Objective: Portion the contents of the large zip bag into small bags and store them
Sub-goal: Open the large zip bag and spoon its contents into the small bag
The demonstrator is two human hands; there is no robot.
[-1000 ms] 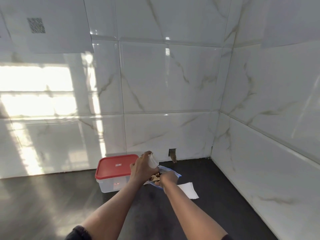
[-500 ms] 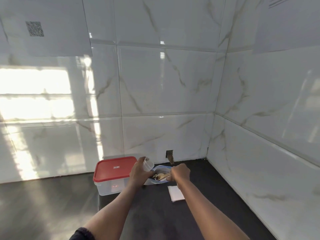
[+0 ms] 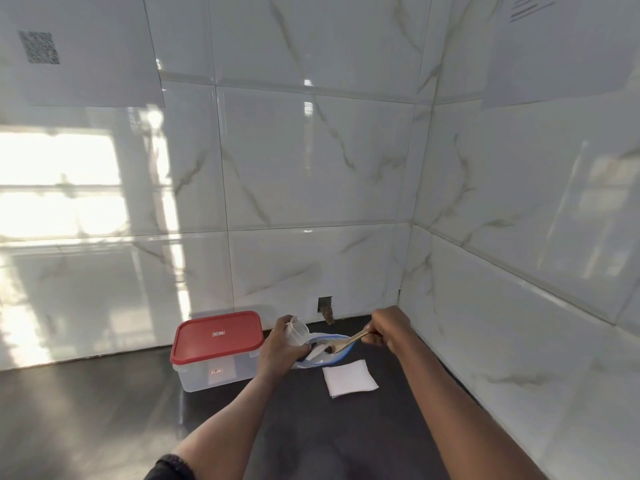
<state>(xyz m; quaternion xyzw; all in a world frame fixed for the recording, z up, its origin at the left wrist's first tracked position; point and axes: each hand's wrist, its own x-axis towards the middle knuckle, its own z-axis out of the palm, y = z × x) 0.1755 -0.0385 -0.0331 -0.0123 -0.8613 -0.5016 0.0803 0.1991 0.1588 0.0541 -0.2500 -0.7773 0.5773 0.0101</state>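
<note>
Both forearms outstretched over dark bench [image 3: 104, 427]. Flat white square pile of small bags [image 3: 349, 377]: right of the red-lidded clear plastic box [image 3: 218, 336]. Left hand [image 3: 284, 348]: beside the box, curled round small clear plastic cup [image 3: 297, 332]. Right hand [image 3: 389, 329]: pinching wooden spoon [image 3: 349, 341], tip inside blue-rimmed large zip bag [image 3: 329, 359].

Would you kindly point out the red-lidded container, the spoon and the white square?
red-lidded container [image 3: 218, 336]: head view, middle of lid.
spoon [image 3: 351, 340]: head view, handle.
white square [image 3: 349, 377]: head view, its middle.

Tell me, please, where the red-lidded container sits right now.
In the head view, the red-lidded container stands on the dark counter left of centre, near the tiled back wall, immediately left of the left hand.
</note>
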